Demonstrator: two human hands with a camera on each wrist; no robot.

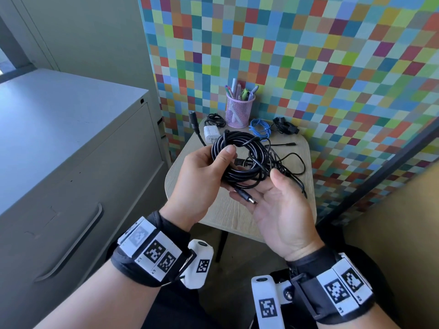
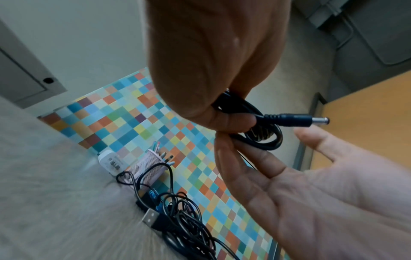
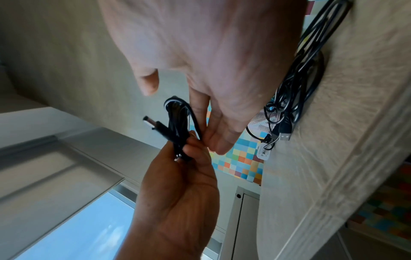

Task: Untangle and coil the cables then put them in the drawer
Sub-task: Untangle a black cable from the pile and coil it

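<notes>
My left hand [image 1: 223, 159] grips a coiled black cable [image 1: 240, 162] above the small table, thumb pressed on the loops. The coil's barrel plug [image 1: 247, 197] sticks out over my right hand [image 1: 260, 189], which lies palm up and open under the coil, its fingers straight. In the left wrist view the plug [image 2: 295, 120] juts out from my curled fingers [image 2: 233, 121]. In the right wrist view my straight fingertips [image 3: 219, 140] touch the coil [image 3: 177, 119]. A grey drawer cabinet [image 1: 71, 162] stands at the left, its drawers closed.
On the wooden table [image 1: 237, 217] lie a loose tangle of thin black cables [image 1: 289, 162], a blue cable coil [image 1: 260, 128], two small black bundles [image 1: 215, 119] [image 1: 285, 125], a white charger [image 1: 211, 134] and a pink mesh pen cup [image 1: 237, 112]. A chequered wall stands behind.
</notes>
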